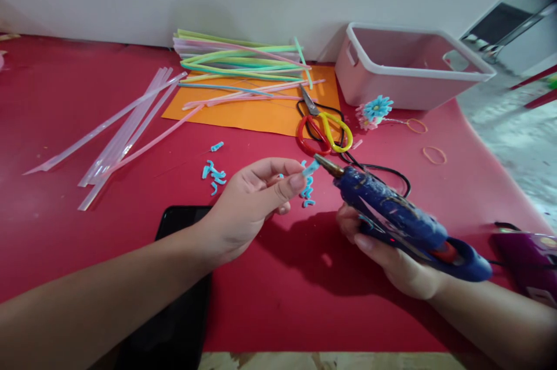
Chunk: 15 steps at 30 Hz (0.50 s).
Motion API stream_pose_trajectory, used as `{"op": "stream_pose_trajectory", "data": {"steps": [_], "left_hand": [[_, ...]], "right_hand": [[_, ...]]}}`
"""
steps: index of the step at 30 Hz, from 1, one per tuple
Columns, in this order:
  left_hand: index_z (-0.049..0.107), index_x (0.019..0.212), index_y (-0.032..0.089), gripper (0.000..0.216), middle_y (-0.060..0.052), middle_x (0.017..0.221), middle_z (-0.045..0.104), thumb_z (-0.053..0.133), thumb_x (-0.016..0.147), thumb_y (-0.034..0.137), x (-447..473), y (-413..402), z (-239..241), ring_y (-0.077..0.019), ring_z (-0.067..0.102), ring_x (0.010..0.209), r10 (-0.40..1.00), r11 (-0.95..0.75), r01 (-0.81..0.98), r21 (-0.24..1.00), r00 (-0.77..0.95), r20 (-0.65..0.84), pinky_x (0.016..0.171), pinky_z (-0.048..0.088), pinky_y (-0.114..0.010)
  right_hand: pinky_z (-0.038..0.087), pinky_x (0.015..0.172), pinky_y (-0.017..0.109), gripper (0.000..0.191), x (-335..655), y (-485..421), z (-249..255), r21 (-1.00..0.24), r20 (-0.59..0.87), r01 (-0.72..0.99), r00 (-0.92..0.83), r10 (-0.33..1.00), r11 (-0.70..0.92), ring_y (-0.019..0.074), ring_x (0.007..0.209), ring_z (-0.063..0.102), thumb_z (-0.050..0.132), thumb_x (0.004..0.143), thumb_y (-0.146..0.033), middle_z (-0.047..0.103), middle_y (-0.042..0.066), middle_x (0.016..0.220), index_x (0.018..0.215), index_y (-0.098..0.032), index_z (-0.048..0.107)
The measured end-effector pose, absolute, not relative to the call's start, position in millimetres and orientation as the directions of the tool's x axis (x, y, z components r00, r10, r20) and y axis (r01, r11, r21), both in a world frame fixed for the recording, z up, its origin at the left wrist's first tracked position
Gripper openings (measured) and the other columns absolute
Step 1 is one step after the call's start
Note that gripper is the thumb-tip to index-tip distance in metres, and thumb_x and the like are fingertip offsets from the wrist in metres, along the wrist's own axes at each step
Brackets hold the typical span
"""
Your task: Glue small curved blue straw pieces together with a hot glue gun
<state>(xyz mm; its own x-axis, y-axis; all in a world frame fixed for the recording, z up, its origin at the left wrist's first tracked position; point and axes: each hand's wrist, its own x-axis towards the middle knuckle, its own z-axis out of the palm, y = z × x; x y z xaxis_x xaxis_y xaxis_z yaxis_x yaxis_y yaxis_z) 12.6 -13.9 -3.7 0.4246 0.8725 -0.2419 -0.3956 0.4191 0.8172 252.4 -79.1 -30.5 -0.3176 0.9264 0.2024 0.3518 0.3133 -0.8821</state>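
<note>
Between the thumb and fingers of my left hand (256, 202) is a short light-blue pipe cleaner piece (311, 169), its free end pointing up and right. My right hand (391, 260) is wrapped round a blue hot glue gun (391, 207) smeared with dried glue. The gun's metal nozzle (329, 166) meets or nearly meets the end of the piece. Behind my left fingers lie several curled blue pipe cleaner bits (308, 190). More blue bits (213, 174) rest left of that hand, near a small blue coil (216, 147) on a thin wire.
Scissors (324, 126) with red and yellow handles lie on an orange sheet (217, 112) with pipe cleaners (239, 62). Clear plastic sleeves (130, 126) are at left, a black phone (183, 289) below my left forearm. A pink bin (391, 86), flowers (376, 109) and a purple object (522, 257) are at right.
</note>
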Motion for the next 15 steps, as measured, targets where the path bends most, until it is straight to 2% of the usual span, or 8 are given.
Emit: {"op": "stream_pose_trajectory", "data": {"steps": [6, 15], "left_hand": [[0.076, 0.081, 0.025, 0.015, 0.006, 0.07, 0.062, 0.088, 0.073, 0.031, 12.8, -14.0, -4.4, -0.003, 0.051, 0.059, 0.871, 0.416, -0.403, 0.815, 0.433, -0.23, 0.059, 0.044, -0.014], [0.076, 0.079, 0.024, 0.012, 0.005, 0.069, 0.062, 0.087, 0.074, 0.028, 14.0, -13.8, -4.0, -0.0031, 0.05, 0.058, 0.87, 0.418, -0.44, 0.795, 0.447, -0.209, 0.057, 0.044, -0.013]], "right_hand": [[0.047, 0.06, 0.027, 0.003, 249.4, -77.0, -22.4, -0.849, 0.22, 0.393, -0.347, 0.911, 0.355, 0.0138, 0.064, 0.055, 0.059, 0.092, -0.024, 0.057, -0.001, 0.074, 0.089, -0.022, 0.058], [0.047, 0.058, 0.026, 0.007, 252.6, -79.2, -28.7, -0.868, 0.214, 0.364, -0.338, 0.916, 0.337, 0.0143, 0.066, 0.058, 0.06, 0.092, -0.022, 0.059, -0.001, 0.078, 0.097, -0.025, 0.059]]}}
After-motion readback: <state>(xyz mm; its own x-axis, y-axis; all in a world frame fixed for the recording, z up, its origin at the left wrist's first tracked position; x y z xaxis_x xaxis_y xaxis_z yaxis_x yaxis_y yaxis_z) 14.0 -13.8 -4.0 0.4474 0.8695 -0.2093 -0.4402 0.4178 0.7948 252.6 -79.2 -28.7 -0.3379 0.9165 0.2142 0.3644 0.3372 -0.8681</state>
